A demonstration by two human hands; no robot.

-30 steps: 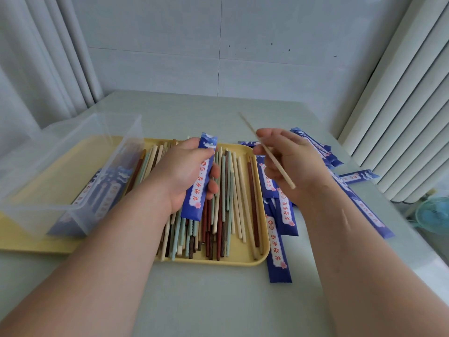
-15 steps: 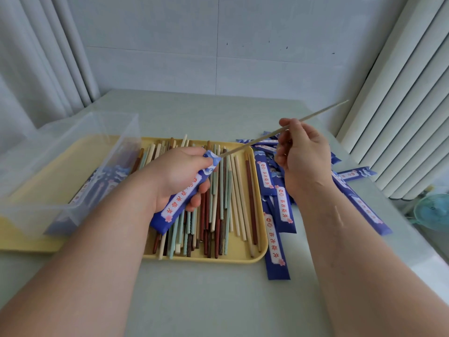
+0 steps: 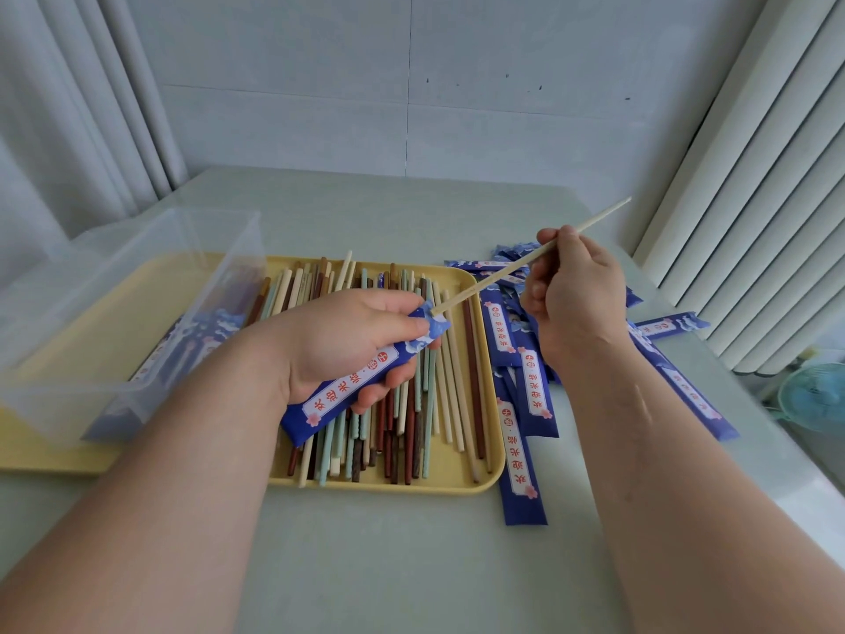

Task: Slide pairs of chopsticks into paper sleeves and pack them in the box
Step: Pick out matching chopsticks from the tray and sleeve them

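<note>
My left hand (image 3: 338,340) grips a blue paper sleeve (image 3: 361,386) with red characters, tilted up to the right over the yellow tray (image 3: 457,485). My right hand (image 3: 571,295) pinches cream chopsticks (image 3: 498,279) that slant down to the left, their lower tip touching the sleeve's open mouth. Whether it is one stick or a pair I cannot tell. Several loose chopsticks (image 3: 439,404) in cream, brown, red and pale green lie in the tray. A clear plastic box (image 3: 114,286) stands on the tray's left part, with filled blue sleeves inside.
A heap of empty blue sleeves (image 3: 521,432) lies on the pale table (image 3: 411,555) right of the tray, spreading under my right forearm. White curtains hang at left and right, a wall behind. A small blue fan (image 3: 816,395) sits low at the far right.
My left hand has tilted the sleeve so its mouth points up to the right. My right hand has swung the cream chopsticks round and brought their tip to the sleeve's opening.
</note>
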